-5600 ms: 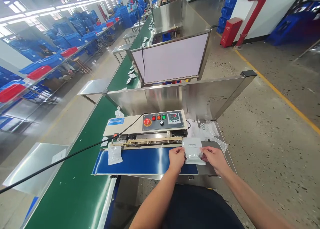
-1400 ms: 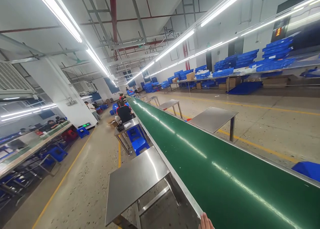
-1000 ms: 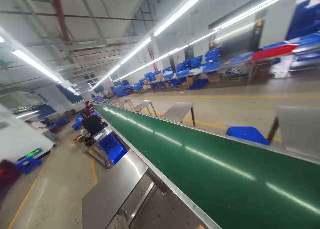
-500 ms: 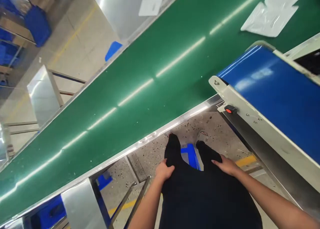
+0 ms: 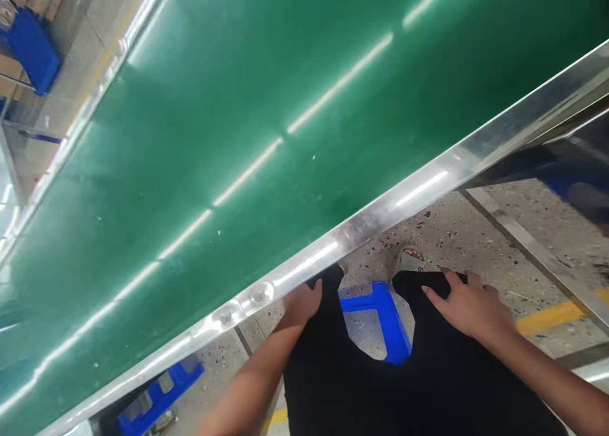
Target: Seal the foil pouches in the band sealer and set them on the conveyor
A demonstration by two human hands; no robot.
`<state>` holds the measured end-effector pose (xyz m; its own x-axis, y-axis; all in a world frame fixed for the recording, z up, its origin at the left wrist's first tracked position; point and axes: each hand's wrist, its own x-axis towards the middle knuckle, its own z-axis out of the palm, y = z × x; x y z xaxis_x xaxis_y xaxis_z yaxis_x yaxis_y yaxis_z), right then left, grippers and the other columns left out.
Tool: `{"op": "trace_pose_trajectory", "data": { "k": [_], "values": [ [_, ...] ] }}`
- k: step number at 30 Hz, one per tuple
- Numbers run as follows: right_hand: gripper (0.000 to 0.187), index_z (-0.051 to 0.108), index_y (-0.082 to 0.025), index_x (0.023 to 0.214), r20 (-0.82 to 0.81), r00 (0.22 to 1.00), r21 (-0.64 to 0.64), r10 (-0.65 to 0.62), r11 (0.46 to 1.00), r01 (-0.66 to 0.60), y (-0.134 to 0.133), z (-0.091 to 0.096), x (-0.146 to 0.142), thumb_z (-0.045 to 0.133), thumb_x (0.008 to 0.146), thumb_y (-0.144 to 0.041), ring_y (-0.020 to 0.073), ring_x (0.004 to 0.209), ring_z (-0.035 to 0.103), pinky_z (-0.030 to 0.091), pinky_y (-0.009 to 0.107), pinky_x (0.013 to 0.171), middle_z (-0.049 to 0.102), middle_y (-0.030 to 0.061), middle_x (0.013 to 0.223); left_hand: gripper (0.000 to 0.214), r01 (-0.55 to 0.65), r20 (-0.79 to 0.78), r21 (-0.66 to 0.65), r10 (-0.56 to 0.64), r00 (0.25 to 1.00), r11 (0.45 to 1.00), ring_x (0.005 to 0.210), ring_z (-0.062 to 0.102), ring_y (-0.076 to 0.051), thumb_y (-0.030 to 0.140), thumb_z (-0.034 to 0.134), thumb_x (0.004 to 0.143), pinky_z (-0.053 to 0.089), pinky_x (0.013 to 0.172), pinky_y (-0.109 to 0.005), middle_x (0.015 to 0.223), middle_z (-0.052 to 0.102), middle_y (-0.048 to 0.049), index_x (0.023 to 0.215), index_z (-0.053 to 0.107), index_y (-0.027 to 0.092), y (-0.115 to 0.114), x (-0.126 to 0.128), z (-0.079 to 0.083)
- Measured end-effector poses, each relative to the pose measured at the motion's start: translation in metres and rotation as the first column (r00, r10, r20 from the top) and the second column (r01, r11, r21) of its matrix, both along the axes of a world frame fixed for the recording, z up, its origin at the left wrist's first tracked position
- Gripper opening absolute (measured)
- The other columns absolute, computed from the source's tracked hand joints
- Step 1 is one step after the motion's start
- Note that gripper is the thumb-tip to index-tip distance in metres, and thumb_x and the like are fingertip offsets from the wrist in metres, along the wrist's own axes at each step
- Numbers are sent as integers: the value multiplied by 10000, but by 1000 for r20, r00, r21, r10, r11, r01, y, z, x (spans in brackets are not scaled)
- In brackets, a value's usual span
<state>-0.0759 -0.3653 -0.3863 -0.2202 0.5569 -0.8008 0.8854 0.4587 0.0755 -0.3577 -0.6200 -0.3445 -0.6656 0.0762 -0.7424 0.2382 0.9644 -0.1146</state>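
Observation:
My view points straight down at my own lap. My left hand rests on the black trousers just below the metal edge of the green conveyor belt. Farther right, my right hand lies spread on the other thigh of the trousers. Neither hand holds anything. Between my legs shows a blue plastic stool, and a sandal with bare toes is beyond my right hand.
The belt's steel side rail runs diagonally across the view, close above my left hand. Below it lie a speckled concrete floor with a yellow line and a blue crate. Another blue crate sits beyond the belt, top left.
The view has tipped from the long hall down to my lap. The blue sealer board and white pouch have left the view. My hands have shifted on my thighs and stay empty.

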Motion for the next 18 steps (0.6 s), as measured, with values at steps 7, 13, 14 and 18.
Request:
{"op": "trace_pose_trajectory", "data": {
  "k": [7,13,14,18],
  "values": [
    [828,602,-155,1629,-67,996,164,67,985,-55,-9,-12,7,437,1048,-722,574,1337,601,554,655,1055,555,308,1544,620,79,-194,202,-39,980,976,1441,637,-409,546,623,1039,478,1230,-488,1642,612,-194,1562,702,222,-53,10,-28],
    [700,607,-199,1605,-154,987,289,47,957,-1,-39,3,4,496,1079,-647,534,1386,591,566,640,1028,533,287,1557,643,15,-267,273,61,962,962,1408,667,-424,556,582,1032,524,1177,-491,1653,611,-197,1569,696,221,-62,24,-25],
    [703,583,-208,1632,-173,984,306,43,952,12,-44,5,5,517,1078,-636,526,1405,581,566,632,1032,513,284,1583,659,14,-271,281,65,960,960,1421,661,-428,558,578,1027,524,1184,-492,1659,608,-201,1578,688,215,-64,25,-23],
    [784,427,-251,1766,-251,968,379,23,922,77,-66,9,16,583,1059,-551,508,1480,526,567,643,1051,379,265,1731,755,66,-313,316,39,949,947,1472,649,-418,578,568,994,511,1227,-478,1701,575,-217,1636,627,186,-84,28,-25]
  ]
}}
